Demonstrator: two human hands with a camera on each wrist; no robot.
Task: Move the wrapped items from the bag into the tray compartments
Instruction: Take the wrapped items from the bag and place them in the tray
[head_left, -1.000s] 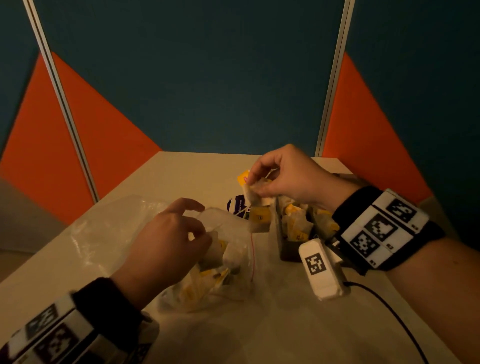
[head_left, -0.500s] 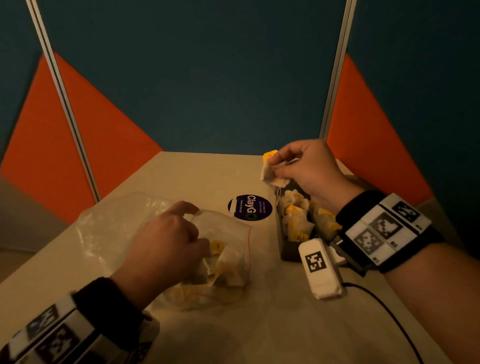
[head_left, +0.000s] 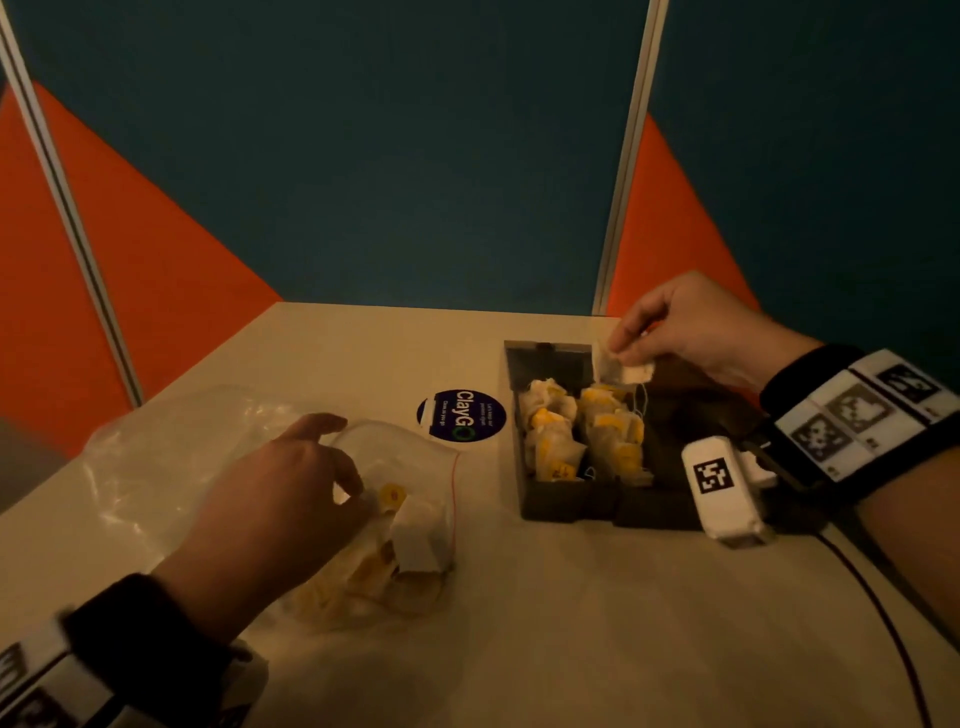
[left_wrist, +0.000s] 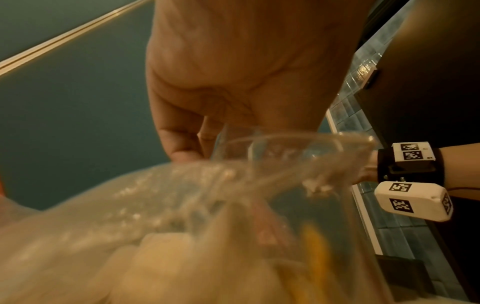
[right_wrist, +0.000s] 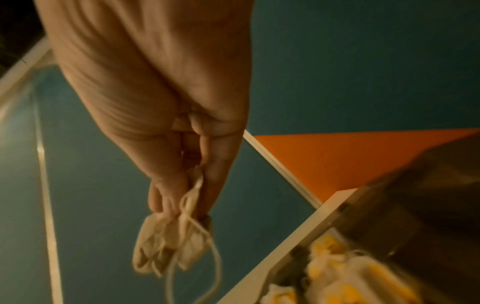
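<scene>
A clear plastic bag (head_left: 171, 467) lies on the left of the table with several wrapped items (head_left: 415, 535) at its mouth. My left hand (head_left: 353, 488) rests on the bag and pinches its open edge; the left wrist view shows the bag's rim (left_wrist: 285, 142) beside my curled fingers (left_wrist: 182, 148). A dark compartment tray (head_left: 550, 506) stands to the right and holds several white-and-yellow wrapped items (head_left: 582, 431). My right hand (head_left: 621, 348) pinches one wrapped item (head_left: 626, 371) over the tray's far end. In the right wrist view that item (right_wrist: 168, 242) hangs from my fingertips with its string dangling.
A round dark ClayGo sticker (head_left: 461, 415) lies on the table between bag and tray. A white tagged box (head_left: 722, 483) on my right wrist hangs over the tray's near right corner, its cable (head_left: 883, 613) trailing across the table. A teal and orange partition stands behind the table.
My right hand carried the wrapped item from beside the bag rightward to above the tray's far end. My left hand stayed on the bag, which settled flatter.
</scene>
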